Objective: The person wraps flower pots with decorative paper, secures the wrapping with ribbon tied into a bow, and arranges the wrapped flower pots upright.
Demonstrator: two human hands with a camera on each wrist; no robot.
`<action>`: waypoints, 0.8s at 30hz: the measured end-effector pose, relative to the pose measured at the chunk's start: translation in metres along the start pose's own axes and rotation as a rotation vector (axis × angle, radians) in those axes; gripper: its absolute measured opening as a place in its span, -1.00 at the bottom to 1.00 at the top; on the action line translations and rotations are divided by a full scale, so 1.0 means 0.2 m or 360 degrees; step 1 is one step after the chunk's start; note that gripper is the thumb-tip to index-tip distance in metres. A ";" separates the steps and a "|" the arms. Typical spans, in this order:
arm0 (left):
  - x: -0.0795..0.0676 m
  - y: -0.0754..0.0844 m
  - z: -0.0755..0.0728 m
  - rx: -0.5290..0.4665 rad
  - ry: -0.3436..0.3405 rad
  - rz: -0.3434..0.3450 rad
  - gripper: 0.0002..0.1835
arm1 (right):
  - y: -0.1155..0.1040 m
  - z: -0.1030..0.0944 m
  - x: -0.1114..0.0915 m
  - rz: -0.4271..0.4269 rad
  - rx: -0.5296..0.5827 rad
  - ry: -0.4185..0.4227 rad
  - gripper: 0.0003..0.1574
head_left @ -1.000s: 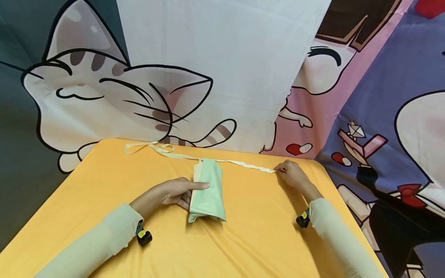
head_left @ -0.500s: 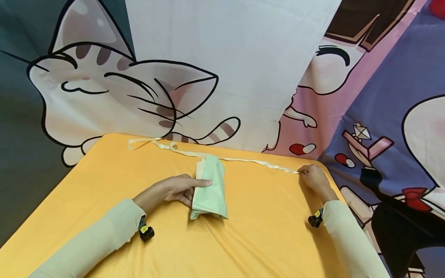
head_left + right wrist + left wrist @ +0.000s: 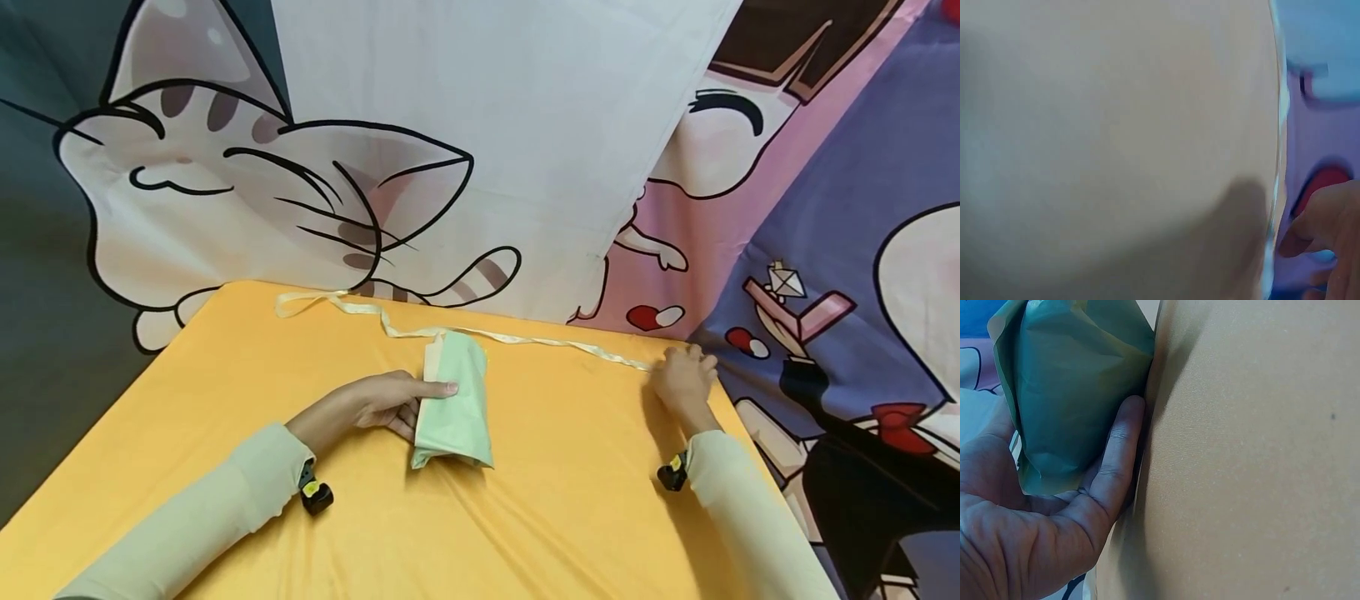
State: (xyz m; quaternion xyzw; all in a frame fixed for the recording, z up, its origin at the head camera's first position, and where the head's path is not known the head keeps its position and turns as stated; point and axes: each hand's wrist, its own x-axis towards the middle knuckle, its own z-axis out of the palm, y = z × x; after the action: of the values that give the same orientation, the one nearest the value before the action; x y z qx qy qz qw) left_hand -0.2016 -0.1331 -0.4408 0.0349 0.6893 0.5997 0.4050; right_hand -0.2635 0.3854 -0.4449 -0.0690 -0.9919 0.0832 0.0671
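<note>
The person's left grip (image 3: 386, 402) pinches a mint-green packet (image 3: 453, 417), thumb pressed on its near face and fingers behind. The left wrist view shows one finger lying between the packet and the worktop (image 3: 360, 542). The packet is held roughly upright, leaning slightly, over the middle of the worktop, with a paler layer showing along its left edge. I cannot tell whether its lower edge touches the surface.

The right grip (image 3: 684, 379) is at the worktop's far right corner, its fingers raised, loosely bent and apart. Its thumb is just beside a cream ribbon (image 3: 517, 339) without pinching it.

The ribbon runs along the far side of the worktop: a loop near the far left corner, a bend, then a passage behind the packet to the right grip.

Each wrist carries a black device (image 3: 317, 497) with a yellow mark, at the cuff of a pale sleeve (image 3: 202, 508). Yellow cloth covers the worktop and creases in front of the packet. Beyond it, I note a printed backdrop (image 3: 525, 125) bearing a striped cat (image 3: 180, 217) and, to the right, cartoon figures on pink and blue-violet.
</note>
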 end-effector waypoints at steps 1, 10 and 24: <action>0.00 0.00 0.00 -0.0006 -0.0003 0.0005 -0.40 | -0.06 0.01 -0.02 -0.0038 0.0015 0.0044 -0.46; -0.01 0.01 0.00 -0.0007 -0.0013 0.0019 -0.38 | -0.69 0.07 -0.37 -0.0390 0.0728 -0.0360 -0.36; -0.02 0.01 0.03 0.0026 0.0021 0.0060 -0.39 | -1.14 0.03 -0.57 -0.0241 0.1516 -0.1512 -0.25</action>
State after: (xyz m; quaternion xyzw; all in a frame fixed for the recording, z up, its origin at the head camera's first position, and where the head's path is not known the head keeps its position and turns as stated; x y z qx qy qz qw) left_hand -0.1960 -0.1294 -0.4366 0.0471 0.6961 0.6017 0.3888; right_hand -0.1803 0.1440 -0.4242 0.0818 -0.7709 0.5276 -0.3474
